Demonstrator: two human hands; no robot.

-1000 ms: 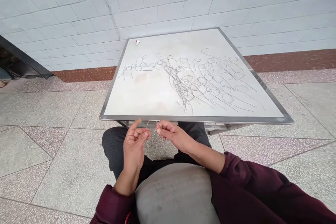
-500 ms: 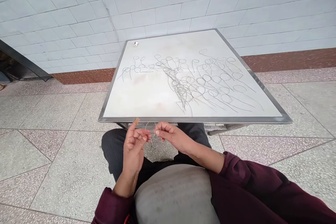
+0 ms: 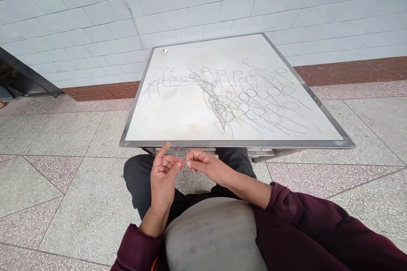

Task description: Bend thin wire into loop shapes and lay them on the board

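Just off the table's front edge, my left hand [image 3: 164, 175] pinches a thin looped wire [image 3: 182, 148] between thumb and fingers, its index finger raised. My right hand [image 3: 206, 166] pinches the same wire close beside it, the fingertips of both hands almost touching. One loop of the wire stands above the fingertips, and thin curved parts show below them. Many wires with round loops [image 3: 222, 108] lie tangled and spread over the white table [image 3: 152, 120].
A small white and red object [image 3: 165, 52] sits at the table's back left corner. Behind the table is a tiled wall [image 3: 187, 0]. The metal table rim [image 3: 238, 144] runs just beyond my hands, above my knees.
My hands have drawn slightly closer together at the wire. Its upper loop now looks rounder and more closed, and less of the wire shows below the fingers.
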